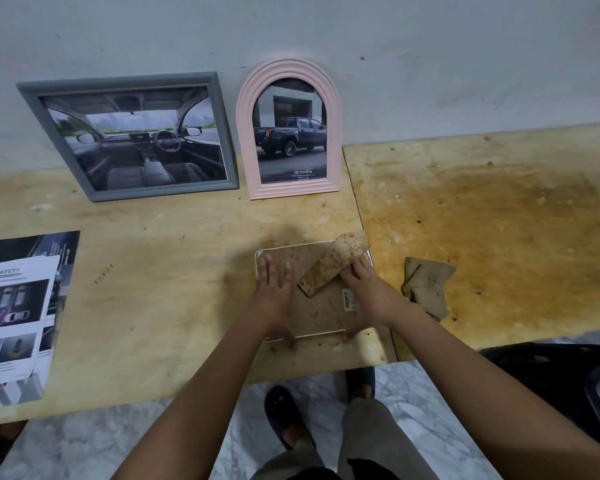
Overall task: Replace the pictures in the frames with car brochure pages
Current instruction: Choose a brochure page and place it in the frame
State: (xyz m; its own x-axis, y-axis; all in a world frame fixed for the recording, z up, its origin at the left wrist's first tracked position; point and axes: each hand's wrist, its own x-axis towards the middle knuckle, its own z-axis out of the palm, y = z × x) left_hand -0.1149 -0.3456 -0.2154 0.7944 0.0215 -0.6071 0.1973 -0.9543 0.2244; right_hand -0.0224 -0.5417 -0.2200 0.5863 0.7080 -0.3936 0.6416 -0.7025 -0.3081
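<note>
A small white-edged picture frame [321,311] lies face down on the wooden table, its brown mouldy backing up and its stand [333,265] flipped open toward the back. My left hand [274,292] lies flat on the frame's left side, thumb hooked at the near edge. My right hand [364,292] presses the right side next to the stand. Against the wall lean a grey frame [132,135] with a car-interior page and a pink arched frame [290,129] with a pickup-truck page. Car brochure pages [18,313] lie at the table's left edge.
A crumpled brown cloth [426,287] lies just right of the face-down frame. The right tabletop [499,220] is stained orange-brown. A dark chair [568,382] stands at lower right. My feet in dark sandals [284,410] are on marble floor below the table edge.
</note>
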